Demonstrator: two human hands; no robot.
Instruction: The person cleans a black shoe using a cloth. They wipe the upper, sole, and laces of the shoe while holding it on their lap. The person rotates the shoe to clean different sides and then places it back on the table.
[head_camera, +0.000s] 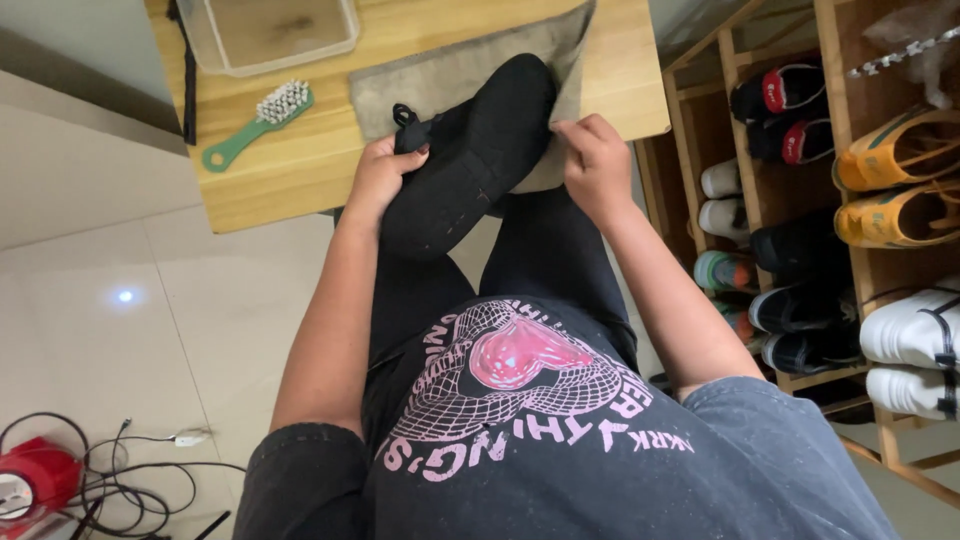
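A black shoe (470, 150) lies across a grey cloth (450, 70) at the near edge of a low wooden table (300, 170), its toe pointing away from me. My left hand (378, 180) grips the shoe's heel end, beside a loop of black lace. On the shoe's right side my right hand (595, 160) has its fingers closed on the shoe and the edge of the cloth. Below the table my black trousers and printed dark shirt fill the view.
A green-handled brush (258, 122) with pale bristles lies on the table left of the cloth. A clear plastic box (265, 35) stands at the table's far side. A wooden shoe rack (830, 200) holding several pairs stands to the right. Cables and a red device (30, 475) lie on the tiled floor.
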